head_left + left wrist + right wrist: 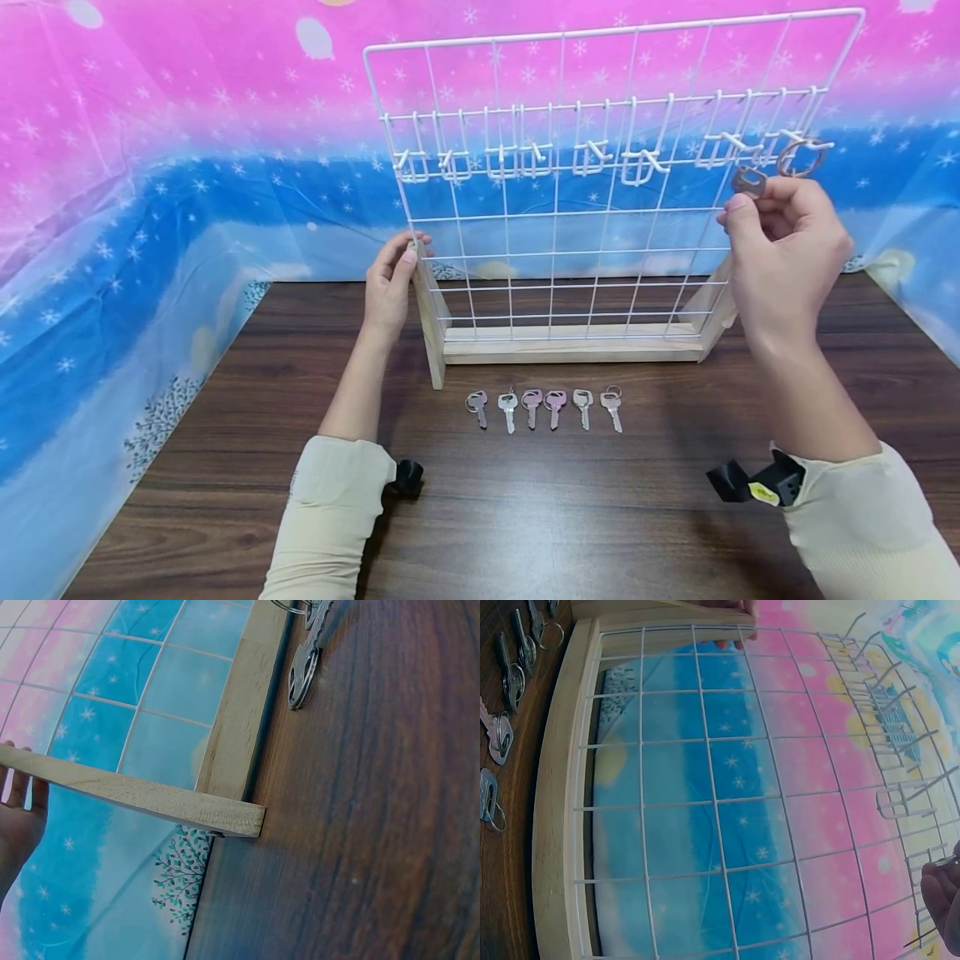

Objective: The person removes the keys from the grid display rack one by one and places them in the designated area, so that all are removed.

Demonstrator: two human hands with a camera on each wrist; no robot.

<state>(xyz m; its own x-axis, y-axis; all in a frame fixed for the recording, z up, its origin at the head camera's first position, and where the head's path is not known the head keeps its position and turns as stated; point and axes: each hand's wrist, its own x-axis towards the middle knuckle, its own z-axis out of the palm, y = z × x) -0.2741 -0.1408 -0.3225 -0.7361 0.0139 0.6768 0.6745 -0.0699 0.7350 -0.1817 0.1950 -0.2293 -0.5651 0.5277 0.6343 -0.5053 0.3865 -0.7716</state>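
My right hand pinches a key between thumb and fingers at the upper right of a white wire grid rack. A large metal ring shows just above that hand, overlapping the rightmost white hook; whether it hangs on the hook I cannot tell. In the right wrist view the right hand is partly cut off. My left hand grips the wooden side post of the rack, also seen in the left wrist view as a slanting wooden bar.
Several keys with small rings, among them a pink key, lie in a row before the rack's wooden base on the dark wooden table. Several white hooks line the upper grid. A patterned cloth hangs behind.
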